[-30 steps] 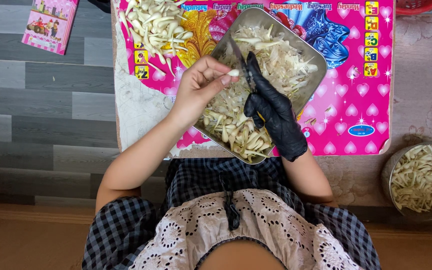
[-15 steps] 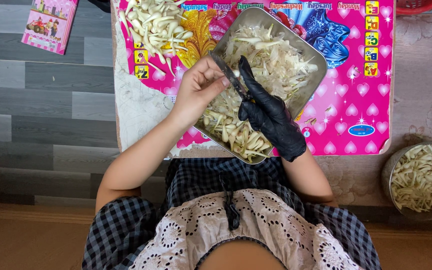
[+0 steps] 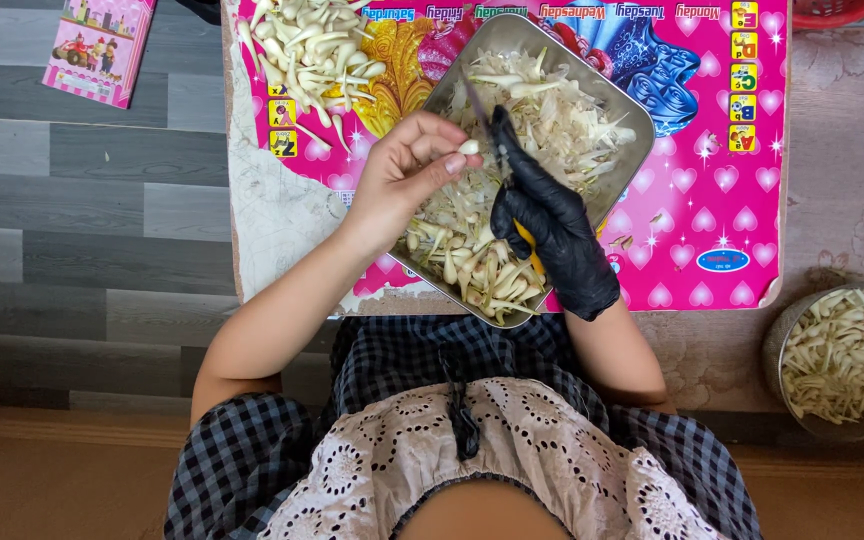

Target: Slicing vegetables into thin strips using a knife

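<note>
My bare left hand (image 3: pixel 407 175) pinches a pale garlic clove (image 3: pixel 468 147) over a metal tray (image 3: pixel 628 108). The tray is heaped with garlic cloves and papery peels. My right hand (image 3: pixel 550 225), in a black glove, grips a small knife (image 3: pixel 478 105) with a yellow handle. Its blade points up, right beside the clove. Both hands meet above the tray's left half.
A pink printed mat (image 3: pixel 722 190) lies under the tray. A pile of unpeeled garlic cloves (image 3: pixel 310 45) sits at its top left. A round bowl of peeled cloves (image 3: pixel 847 355) stands at the right. A small pink book (image 3: pixel 99 48) lies on the grey plank floor.
The clove moved slightly in my left fingers as the knife worked against it. Both hands stayed over the tray.
</note>
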